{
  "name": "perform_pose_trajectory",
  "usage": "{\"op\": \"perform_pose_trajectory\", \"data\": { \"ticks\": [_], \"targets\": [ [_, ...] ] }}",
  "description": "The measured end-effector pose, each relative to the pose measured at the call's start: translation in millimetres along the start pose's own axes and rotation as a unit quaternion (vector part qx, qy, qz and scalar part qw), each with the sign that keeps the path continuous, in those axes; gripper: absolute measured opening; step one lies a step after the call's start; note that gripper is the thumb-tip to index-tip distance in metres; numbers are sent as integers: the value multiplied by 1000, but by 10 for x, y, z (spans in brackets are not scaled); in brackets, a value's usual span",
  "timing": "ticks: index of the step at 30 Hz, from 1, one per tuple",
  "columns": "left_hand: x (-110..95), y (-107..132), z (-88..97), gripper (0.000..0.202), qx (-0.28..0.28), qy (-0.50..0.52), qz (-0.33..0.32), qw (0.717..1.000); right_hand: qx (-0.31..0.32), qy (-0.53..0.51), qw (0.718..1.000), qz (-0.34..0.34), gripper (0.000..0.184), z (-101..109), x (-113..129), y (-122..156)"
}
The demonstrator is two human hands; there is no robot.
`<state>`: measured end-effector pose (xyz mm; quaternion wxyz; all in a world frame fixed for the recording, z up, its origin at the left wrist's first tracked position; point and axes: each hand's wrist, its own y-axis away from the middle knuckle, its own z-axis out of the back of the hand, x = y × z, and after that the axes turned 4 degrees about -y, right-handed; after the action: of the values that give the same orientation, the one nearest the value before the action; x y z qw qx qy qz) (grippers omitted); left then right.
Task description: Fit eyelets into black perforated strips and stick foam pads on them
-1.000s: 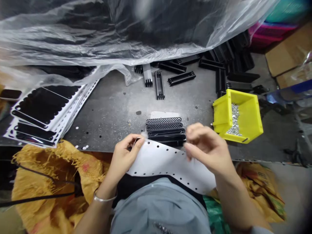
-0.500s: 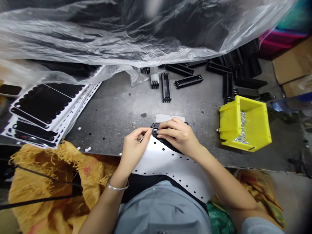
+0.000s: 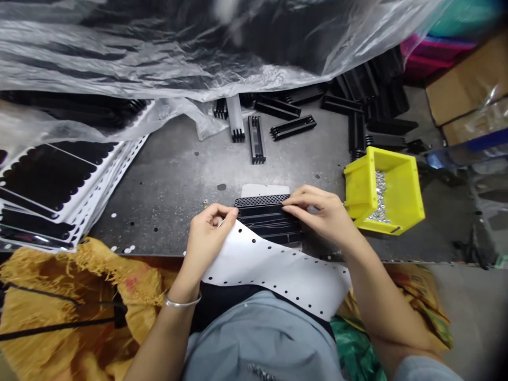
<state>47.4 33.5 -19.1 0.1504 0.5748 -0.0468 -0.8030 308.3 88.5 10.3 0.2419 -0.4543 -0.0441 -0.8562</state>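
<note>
Metal bench [image 3: 170,211] | left hand [image 3: 208,238] pinches perforated white sheet [image 3: 273,270] | right hand [image 3: 321,214], fingers [image 3: 301,203] spread, touches black ribbed strips [image 3: 268,222]

This is a cramped factory workshop. A steel workbench [image 3: 170,211] holds loose black plastic parts [image 3: 256,138] and a yellow bin [image 3: 359,185] of small metal pieces [image 3: 381,196], with a woven sack [image 3: 79,286] and cardboard boxes [image 3: 468,79] close by.

Worn on the head, the camera looks forward and down from just above the person's shirt [image 3: 257,338] (its lower edge catches that shirt), close over the left hand [image 3: 208,238], the right hand [image 3: 321,214] and the metal table [image 3: 170,206] beyond.
</note>
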Motion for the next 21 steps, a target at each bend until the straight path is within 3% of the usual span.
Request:
{"op": "perform_pose_trajectory", "data": {
  "ticks": [3,7,11,13,15,17,18,19,21],
  "targets": [
    [5,5,-18,24,-11,1,4,1000,-18,-37,999,1,10,33,-79,46],
    [15,0,-13,26,-17,-9,1,1000,11,-65,998,-2,9,26,-114,48],
    [14,-6,-8,26,-22,-25,-3,999,5,-43,999,23,10,-1,-123,61],
    [1,51,-53,21,-49,-34,-35,998,-42,11,998,39,13,-50,-47,116],
    [-16,186,-138,14,-117,-30,-98,988,-104,51,992,52,20,-104,114,231],
    [-36,387,-234,17,-175,2,-186,967,-81,20,995,56,26,-131,325,409],
    [-50,499,-273,24,-166,24,-233,958,-38,-20,998,53,22,-125,427,515],
    [-69,607,-300,31,-123,38,-275,953,6,-65,997,45,15,-103,516,627],
    [-129,792,-318,48,17,27,-330,943,52,-135,989,20,9,-27,634,852]
  ]
}}
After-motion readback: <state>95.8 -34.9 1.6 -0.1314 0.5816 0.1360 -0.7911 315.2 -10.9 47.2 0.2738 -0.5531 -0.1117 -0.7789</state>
